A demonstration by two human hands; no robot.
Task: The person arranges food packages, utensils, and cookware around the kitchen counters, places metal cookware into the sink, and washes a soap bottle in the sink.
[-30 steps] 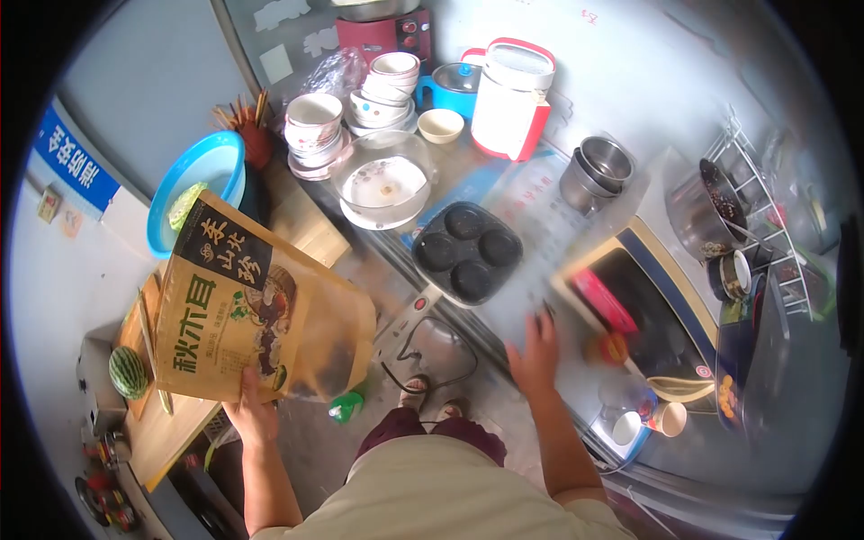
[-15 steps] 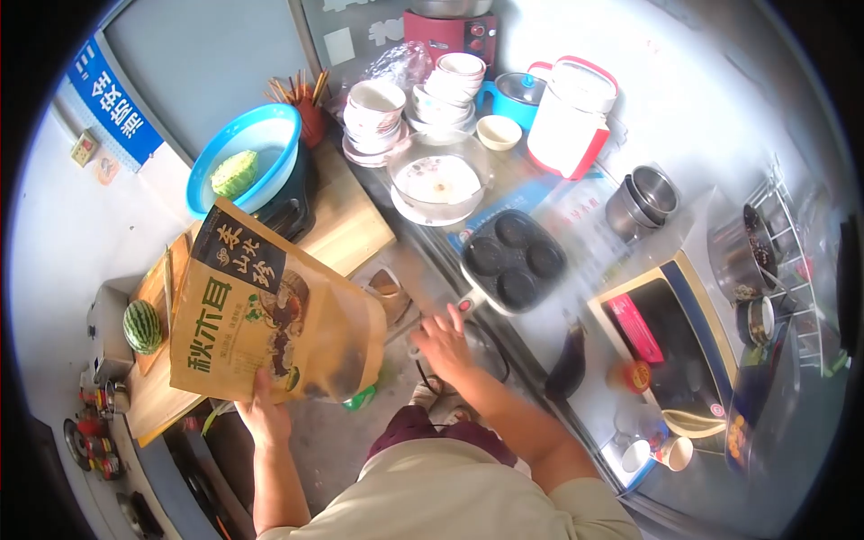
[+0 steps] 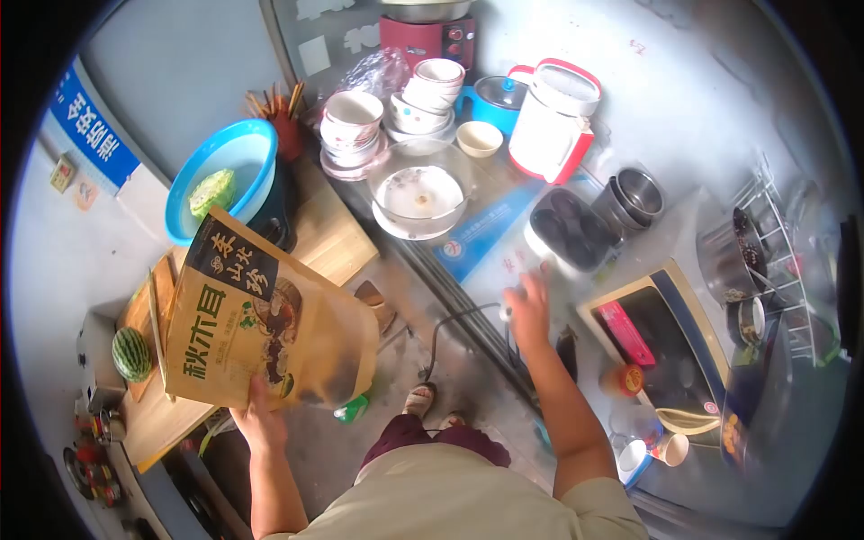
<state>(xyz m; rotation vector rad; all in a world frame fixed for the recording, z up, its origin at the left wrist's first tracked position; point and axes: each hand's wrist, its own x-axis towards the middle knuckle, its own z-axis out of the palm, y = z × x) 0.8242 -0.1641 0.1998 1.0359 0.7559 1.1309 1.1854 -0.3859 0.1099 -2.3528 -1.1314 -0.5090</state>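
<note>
My left hand grips the bottom edge of a large brown paper bag of dried wood ear fungus, its printed front facing up. The bag is tilted over the wooden counter's edge. On the metal counter, my right hand is closed at the handle side of a dark four-well frying pan. The pan is blurred and its handle is mostly hidden by the fingers. A black cord runs from near this hand down towards the floor. A dark eggplant is partly covered by my right forearm.
Stacked bowls, a glass bowl and a white-red appliance stand at the back. Metal pots and an open box are at right. A blue basin and watermelon are at left.
The frying pan has slid right and back across the counter, with my right hand moving the same way. The bag stays in my left hand, nearly unmoved.
</note>
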